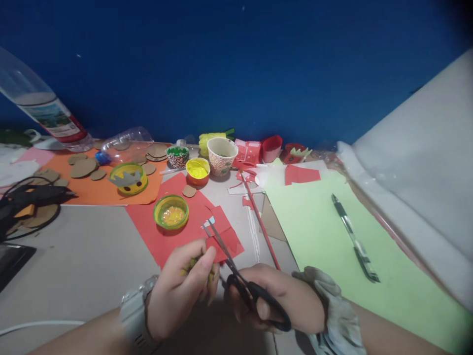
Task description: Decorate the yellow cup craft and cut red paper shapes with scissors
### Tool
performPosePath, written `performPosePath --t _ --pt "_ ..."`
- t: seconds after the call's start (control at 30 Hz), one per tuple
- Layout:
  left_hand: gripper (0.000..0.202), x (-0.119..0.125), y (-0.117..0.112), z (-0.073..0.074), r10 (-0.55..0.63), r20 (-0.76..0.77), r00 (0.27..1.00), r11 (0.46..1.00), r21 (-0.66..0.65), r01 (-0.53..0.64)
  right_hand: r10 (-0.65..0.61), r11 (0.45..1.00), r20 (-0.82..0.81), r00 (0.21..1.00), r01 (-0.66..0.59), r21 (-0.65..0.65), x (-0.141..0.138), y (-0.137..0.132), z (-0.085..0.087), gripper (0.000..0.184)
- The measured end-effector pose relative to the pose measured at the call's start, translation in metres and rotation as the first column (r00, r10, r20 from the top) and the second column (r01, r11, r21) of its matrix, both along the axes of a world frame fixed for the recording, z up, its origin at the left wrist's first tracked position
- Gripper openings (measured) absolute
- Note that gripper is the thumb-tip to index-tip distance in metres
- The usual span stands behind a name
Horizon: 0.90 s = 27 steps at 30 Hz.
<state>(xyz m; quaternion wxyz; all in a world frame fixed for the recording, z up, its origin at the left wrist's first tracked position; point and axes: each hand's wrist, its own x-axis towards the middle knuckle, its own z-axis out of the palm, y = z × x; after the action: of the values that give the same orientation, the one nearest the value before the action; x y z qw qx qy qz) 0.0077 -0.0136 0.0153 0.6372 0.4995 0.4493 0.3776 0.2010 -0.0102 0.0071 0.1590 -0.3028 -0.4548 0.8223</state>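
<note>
My right hand (281,301) is closed round the black handles of a pair of scissors (229,261), whose blades point up and left and are parted a little. My left hand (185,291), with a pale watch on its wrist, pinches a small yellowish piece right beside the blades; I cannot make out what the piece is. Just beyond both hands lie red paper sheets (185,222) on the grey table, with a green-rimmed lid of yellow paint (171,212) standing on them.
A light green sheet (332,246) with a pen (354,239) on it lies at the right. Paint cups, a paper cup (221,155), cardboard discs on orange paper (92,187), a plastic bottle (44,111), a glue gun (29,197) and a red stick (260,222) crowd the far side before a blue wall.
</note>
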Motion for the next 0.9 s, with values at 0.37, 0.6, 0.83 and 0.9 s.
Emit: performPosePath --t 0.37,0.6,0.83,0.9 --pt "0.044 0.0006 0.0004 -0.0005 -0.002 -0.018 1.000 1.000 -0.016 0.002 0.012 1.000 -0.017 1.000 -0.012 -0.025 0.0011 0.0005 -0.0004 0.064" --pt "0.043 0.0016 0.0008 -0.0007 0.006 -0.006 1.000 1.000 0.001 -0.006 0.032 0.999 -0.030 0.999 -0.032 -0.002 0.0016 0.0033 -0.0011 0.062" --pt "0.043 0.0006 0.0005 0.0021 -0.004 -0.033 0.999 1.000 0.001 0.004 0.004 1.000 -0.021 1.000 -0.005 -0.028 0.0017 0.0012 -0.0035 0.064" --pt "0.044 0.0011 0.0010 0.0026 0.007 -0.045 0.999 1.000 0.004 -0.007 0.011 1.000 -0.040 0.999 -0.011 -0.013 0.0021 0.0009 -0.0044 0.062"
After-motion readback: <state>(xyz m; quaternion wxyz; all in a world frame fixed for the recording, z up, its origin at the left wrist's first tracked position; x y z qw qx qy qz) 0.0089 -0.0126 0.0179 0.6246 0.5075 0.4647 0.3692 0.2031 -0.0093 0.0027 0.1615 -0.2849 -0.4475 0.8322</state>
